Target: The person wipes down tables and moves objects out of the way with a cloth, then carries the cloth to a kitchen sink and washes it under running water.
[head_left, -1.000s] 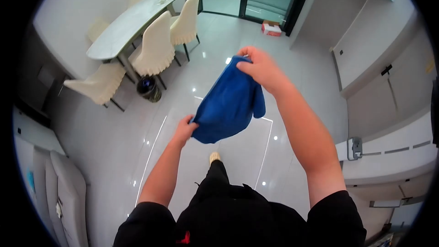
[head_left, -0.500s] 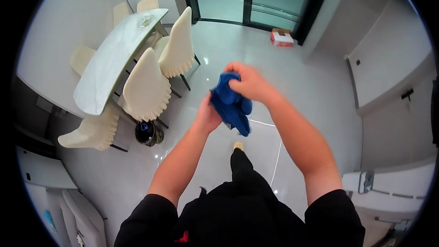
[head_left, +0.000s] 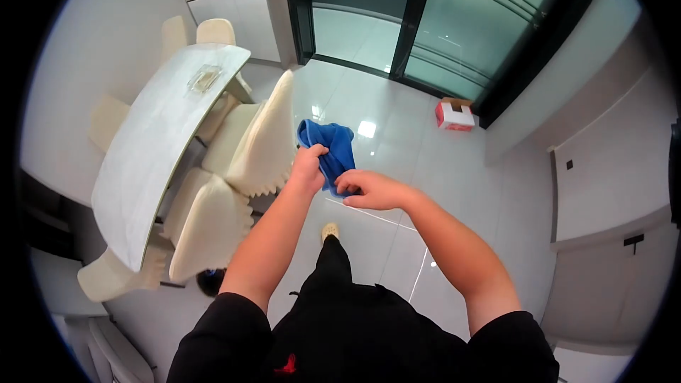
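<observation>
A crumpled blue cloth (head_left: pixel 335 143) hangs in front of me above the tiled floor. My left hand (head_left: pixel 309 169) is closed on its left side, with the thumb over the fabric. At the lower right edge, my right hand (head_left: pixel 370 190) pinches the cloth between curled fingers. Part of the cloth is folded over, and the fingers behind it are hidden.
On the left stands a marble-topped table (head_left: pixel 159 128) with a glass dish (head_left: pixel 204 79) and several cream chairs (head_left: pixel 262 145) around it. A glass sliding door (head_left: pixel 454 35) is ahead. Near it a red and white box (head_left: pixel 455 115) sits on the floor.
The cloth and both hands have shifted left in view. My right hand has gone from the cloth's top to its lower edge. The table and door appear closer.
</observation>
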### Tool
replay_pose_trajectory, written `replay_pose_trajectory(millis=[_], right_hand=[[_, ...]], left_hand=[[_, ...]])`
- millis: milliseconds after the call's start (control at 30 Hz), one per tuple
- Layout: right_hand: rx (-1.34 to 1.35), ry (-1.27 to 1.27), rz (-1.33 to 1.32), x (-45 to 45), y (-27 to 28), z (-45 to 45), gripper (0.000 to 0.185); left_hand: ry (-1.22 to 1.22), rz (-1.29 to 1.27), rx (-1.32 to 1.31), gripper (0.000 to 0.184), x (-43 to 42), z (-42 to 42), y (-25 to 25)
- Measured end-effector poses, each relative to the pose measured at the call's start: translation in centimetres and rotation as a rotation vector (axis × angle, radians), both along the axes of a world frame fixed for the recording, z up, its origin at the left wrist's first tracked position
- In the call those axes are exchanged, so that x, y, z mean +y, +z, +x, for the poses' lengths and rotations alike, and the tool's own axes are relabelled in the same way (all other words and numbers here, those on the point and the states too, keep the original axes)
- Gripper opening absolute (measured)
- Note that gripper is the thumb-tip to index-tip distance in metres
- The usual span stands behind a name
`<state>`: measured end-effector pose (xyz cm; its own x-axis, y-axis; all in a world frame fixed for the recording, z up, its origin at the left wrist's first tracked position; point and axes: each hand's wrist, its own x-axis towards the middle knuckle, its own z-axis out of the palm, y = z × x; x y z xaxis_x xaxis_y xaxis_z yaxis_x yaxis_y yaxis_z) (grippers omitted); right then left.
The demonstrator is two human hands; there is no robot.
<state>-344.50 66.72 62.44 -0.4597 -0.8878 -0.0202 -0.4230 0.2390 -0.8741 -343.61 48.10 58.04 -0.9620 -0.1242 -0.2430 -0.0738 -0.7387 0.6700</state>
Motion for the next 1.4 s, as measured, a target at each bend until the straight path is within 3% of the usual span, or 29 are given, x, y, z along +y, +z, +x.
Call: replay_pose_trajectory(millis=[33, 67, 133, 200, 267, 333, 367, 433, 467, 533, 567, 667, 833, 1000, 1133, 1267, 1333, 1400], right_hand=[[-0.166, -0.032, 0.037, -0.2, -0.6, -3.5, 0.024], [-0.148, -0.050, 0.052, -0.3, -0.9, -8.8, 0.024], [-0.490, -0.481, 0.003, -0.1, -1.7, -15.0, 0.024], [-0.522, -0.663, -0.015, -0.4, -2.1, -21.2, 0.029], [-0.578, -0.900, -0.196, -1.0, -3.1, -26.6, 0.037], [-0.617, -0.953, -0.218, -2.1, -4.6, -31.2, 0.047], [-0.768, -0.924, -0.322, -2.6, -5.8, -33.7, 0.051], [-1.073, -0.700, -0.553, -3.8, -7.3, -39.6, 0.054], [-1.090, -0.676, -0.548, -4.3, -8.1, -42.6, 0.054], [-1.002, -0.497, -0.525, -5.3, -8.4, -49.3, 0.050], [-0.976, -0.621, -0.448, -5.6, -8.3, -52.3, 0.042], [-0.911, -0.616, -0.365, -6.7, -5.5, -61.5, 0.035], [-0.840, -0.642, -0.433, -10.0, -4.2, -76.7, 0.031], [-0.924, -0.616, -0.501, -14.8, -5.1, -91.4, 0.033], [-0.952, -0.781, -0.460, -17.6, -6.0, -102.4, 0.035], [-0.807, -0.768, -0.488, -19.4, -5.6, -114.4, 0.044], [-0.582, -0.808, -0.307, -19.8, -3.7, -120.0, 0.048], [-0.520, -0.819, -0.276, -19.9, -4.1, -127.4, 0.047]], left_hand=[[-0.058, 0.007, 0.041, 0.038, -0.9, -2.8, 0.2], [-0.122, 0.024, 0.091, 0.039, -1.3, -7.2, 0.3], [-0.254, 0.014, 0.004, 0.039, -2.7, -12.6, 0.5], [-0.346, 0.031, 0.084, 0.034, -3.1, -18.6, 2.4], [-0.433, 0.037, 0.098, 0.031, -3.4, -24.1, 3.7], [-0.409, -0.088, 0.064, 0.030, -4.0, -29.6, 3.1], [-0.390, -0.110, 0.062, 0.030, -4.3, -32.4, 2.5], [-0.337, -0.154, 0.057, 0.030, -5.1, -38.5, 2.1], [-0.284, -0.184, 0.034, 0.029, -5.6, -41.3, 1.8], [-0.224, -0.213, -0.033, 0.029, -7.1, -47.1, 0.8], [-0.193, -0.237, -0.099, 0.029, -7.8, -49.7, 0.7], [-0.162, -0.249, -0.160, 0.029, -10.5, -57.1, 0.9], [-0.035, -0.189, -0.143, 0.030, -14.4, -69.9, 1.8], [-0.065, -0.149, -0.088, 0.031, -19.5, -85.0, -0.9], [-0.151, -0.077, -0.092, 0.031, -21.5, -98.8, -0.5], [-0.235, -0.041, -0.109, 0.028, -23.5, -112.3, 1.3], [-0.253, -0.042, -0.123, 0.026, -23.6, -119.0, 2.0], [-0.229, -0.048, -0.055, 0.026, -23.7, -126.3, 1.5]])
